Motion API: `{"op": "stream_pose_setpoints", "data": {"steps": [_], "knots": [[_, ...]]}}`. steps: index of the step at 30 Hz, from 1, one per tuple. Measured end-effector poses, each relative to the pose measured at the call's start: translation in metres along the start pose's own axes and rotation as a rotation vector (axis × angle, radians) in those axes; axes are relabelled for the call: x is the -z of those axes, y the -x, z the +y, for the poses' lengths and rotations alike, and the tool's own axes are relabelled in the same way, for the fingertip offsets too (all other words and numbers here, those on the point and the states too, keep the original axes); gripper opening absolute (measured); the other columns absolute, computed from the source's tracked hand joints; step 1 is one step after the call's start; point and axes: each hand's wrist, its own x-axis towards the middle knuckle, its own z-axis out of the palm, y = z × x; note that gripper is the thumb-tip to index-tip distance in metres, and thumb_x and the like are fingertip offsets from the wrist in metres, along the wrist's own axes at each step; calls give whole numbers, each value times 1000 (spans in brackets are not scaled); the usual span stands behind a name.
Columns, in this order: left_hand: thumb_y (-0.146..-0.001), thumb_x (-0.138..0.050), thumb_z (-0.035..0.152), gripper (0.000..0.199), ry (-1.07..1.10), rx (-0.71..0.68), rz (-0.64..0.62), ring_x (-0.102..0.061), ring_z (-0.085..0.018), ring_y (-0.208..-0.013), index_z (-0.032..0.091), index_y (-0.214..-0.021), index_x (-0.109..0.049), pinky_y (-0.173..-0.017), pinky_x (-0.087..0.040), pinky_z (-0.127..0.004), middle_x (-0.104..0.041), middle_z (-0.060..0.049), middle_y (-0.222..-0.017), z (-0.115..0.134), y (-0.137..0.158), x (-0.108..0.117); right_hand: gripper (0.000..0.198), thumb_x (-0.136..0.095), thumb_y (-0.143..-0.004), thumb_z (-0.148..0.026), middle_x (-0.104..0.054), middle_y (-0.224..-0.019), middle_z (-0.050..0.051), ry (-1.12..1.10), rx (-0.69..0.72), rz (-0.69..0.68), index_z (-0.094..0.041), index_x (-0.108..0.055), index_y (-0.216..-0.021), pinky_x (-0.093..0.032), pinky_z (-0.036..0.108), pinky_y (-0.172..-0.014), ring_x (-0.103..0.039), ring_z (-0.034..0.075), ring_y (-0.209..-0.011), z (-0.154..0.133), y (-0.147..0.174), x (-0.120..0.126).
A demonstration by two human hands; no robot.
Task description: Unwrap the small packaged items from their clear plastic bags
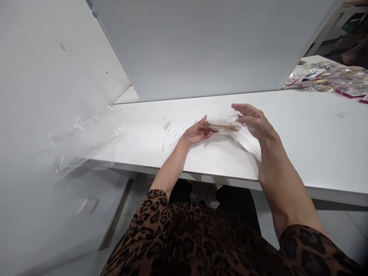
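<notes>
My left hand (pixel 199 131) is closed on one end of a flat, gold-brown item (pixel 222 127) in clear plastic wrap, held just above the white table. What kind of item it is, I cannot make out. Clear film (pixel 227 116) stands up along its far side and reaches toward my right hand (pixel 253 120). That hand is raised at the item's right end, its fingers stretched out and slightly curved. Whether its fingertips touch the film is hard to see.
Clear plastic bags (pixel 89 138) lie at the table's left end, partly over the edge. A grey panel (pixel 207 46) rises along the back of the white table (pixel 310 142). Several wrapped packs with pink-and-white cards (pixel 324 78) are piled at the far right, near a partly visible person.
</notes>
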Motion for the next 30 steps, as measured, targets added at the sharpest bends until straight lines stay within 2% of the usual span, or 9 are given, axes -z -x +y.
{"op": "stream_pose_setpoints", "data": {"steps": [2, 5, 11, 14, 17, 21, 23, 26, 30], "knots": [[-98, -59, 62, 58, 37, 9, 31, -67, -12, -60, 5, -102, -72, -57, -59, -23, -77, -17, -85, 2, 0, 0, 48, -86, -64, -38, -69, -138, 1, 25, -25, 15, -34, -76, -110, -30, 59, -128, -45, 36, -150, -2, 2, 0], [-95, -54, 74, 68, 102, 25, 87, -66, -13, -57, 7, -94, -70, -52, -57, -24, -73, -14, -76, 5, -1, -1, 50, -86, -67, -40, -70, -137, 2, -7, -22, -33, -34, -75, -115, -40, 54, -123, -51, 34, -145, -3, 4, 0], [-92, -53, 77, 66, 177, 30, 194, -55, -11, -47, 13, -91, -69, -42, -47, -24, -62, -6, -61, 0, -9, 0, 74, -96, -60, -38, -70, -135, 3, -99, -161, -279, -37, -70, -130, -56, 48, -107, -62, 29, -129, -8, 10, -6], [-90, -55, 78, 65, 131, 53, 213, -51, -11, -44, 14, -89, -69, -40, -42, -25, -60, -6, -60, -6, -15, 3, 67, -99, -59, -41, -75, -120, 4, -112, -191, -320, -31, -75, -120, -60, 40, -93, -69, 26, -111, -5, 12, -20], [-89, -54, 79, 67, 101, 41, 190, -50, -12, -44, 14, -87, -69, -41, -41, -27, -61, -7, -61, -10, -21, 9, 47, -96, -62, -58, -73, -84, 2, -128, -186, -231, -23, -75, -87, -58, 30, -66, -67, 18, -75, 5, 9, -34], [-89, -50, 82, 75, 69, 32, 147, -59, -15, -55, 11, -96, -72, -54, -52, -29, -67, -12, -71, -10, -23, 9, 58, -91, -63, -71, -51, -53, -4, -170, -185, 46, -22, -59, -62, -38, 24, -40, -42, 9, -46, 16, 0, -46], [-90, -57, 77, 70, 35, -2, 126, -66, -18, -67, 11, -104, -72, -69, -58, -33, -70, -12, -77, -12, -21, 4, 60, -88, -68, -72, -49, -52, -4, -200, -173, 138, -23, -55, -61, -38, 24, -38, -41, 9, -45, 16, -1, -47], [-89, -75, 56, 49, -30, -99, 80, -70, -20, -82, 13, -112, -70, -90, -58, -38, -73, -10, -87, -17, -18, -5, 58, -85, -72, -74, -60, -60, 0, -231, -158, 131, -23, -58, -66, -48, 25, -42, -52, 11, -49, 11, 0, -48], [-85, -85, 32, 33, -67, -142, 65, -69, -17, -82, 15, -109, -70, -97, -56, -42, -74, -7, -89, -22, -17, -9, 55, -86, -73, -69, -63, -62, 2, -293, -182, 146, -22, -59, -68, -48, 23, -39, -53, 10, -47, 9, 0, -45]]}}
